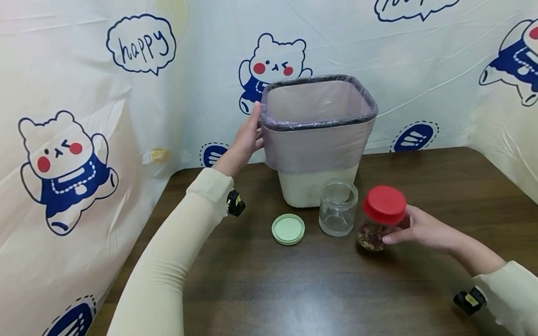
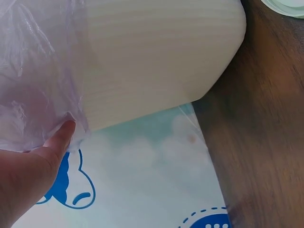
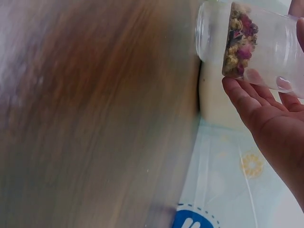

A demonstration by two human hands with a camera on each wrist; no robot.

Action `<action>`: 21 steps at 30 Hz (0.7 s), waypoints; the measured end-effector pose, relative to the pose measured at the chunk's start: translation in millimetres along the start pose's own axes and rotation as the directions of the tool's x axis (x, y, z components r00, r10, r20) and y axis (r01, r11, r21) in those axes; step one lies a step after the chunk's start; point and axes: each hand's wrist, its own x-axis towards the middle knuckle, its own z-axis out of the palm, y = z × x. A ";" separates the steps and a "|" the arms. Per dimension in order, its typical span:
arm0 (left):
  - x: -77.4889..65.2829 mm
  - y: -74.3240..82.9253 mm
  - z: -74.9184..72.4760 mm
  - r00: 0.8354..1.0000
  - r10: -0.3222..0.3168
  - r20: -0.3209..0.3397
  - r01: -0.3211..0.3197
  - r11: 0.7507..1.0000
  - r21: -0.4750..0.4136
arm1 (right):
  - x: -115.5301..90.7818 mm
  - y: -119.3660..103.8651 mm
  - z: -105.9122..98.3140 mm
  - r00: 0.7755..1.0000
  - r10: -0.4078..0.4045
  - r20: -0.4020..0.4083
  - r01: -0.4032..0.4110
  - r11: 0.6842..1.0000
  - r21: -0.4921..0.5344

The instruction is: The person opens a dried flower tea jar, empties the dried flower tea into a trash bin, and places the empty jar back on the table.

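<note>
The left hand (image 1: 245, 138) is at the nine o'clock side of the bin (image 1: 298, 189), its fingers laid fairly straight against the thin purple bag (image 1: 314, 152) that hangs over the rim. The left wrist view shows one digit pressing the bag; the others are out of sight there. At six o'clock from the bin, slightly toward seven, a green lid (image 1: 288, 230) lies flat on the table (image 1: 258, 283). At about two o'clock from the lid, near it, a glass jar (image 1: 337, 215) stands upright with its mouth uncovered. At four o'clock from that, just beside it, is a flower jar (image 1: 372, 235) capped with a red lid (image 1: 385, 201) and part filled with dried flowers (image 3: 242, 40). The right hand (image 1: 420, 227), well apart from the left, reaches in from three o'clock and grips this jar, fingers curled round it; its base seems slightly clear of the table.

The step in hand looks like handling the flower jar while the left hand steadies the bin. The next move probably calls for keeping that grip firm and avoiding the glass jar.
</note>
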 end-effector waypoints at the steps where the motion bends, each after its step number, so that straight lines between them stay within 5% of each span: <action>1: -0.4 -0.4 -0.4 1.000 0.001 -0.006 -0.001 1.000 0.003 | 0.4 -0.4 1.1 1.000 -0.002 0.006 0.002 1.000 0.003; 11: -3.8 -6.3 -6.5 1.000 0.003 -0.025 -0.002 1.000 0.011 | 4.7 0.5 8.7 0.998 -0.006 0.070 0.005 1.000 0.024; 21: -22.1 -13.1 -13.4 0.996 0.075 -0.050 -0.071 0.995 0.068 | 9.2 -2.7 18.6 0.991 -0.041 0.126 0.035 0.998 0.050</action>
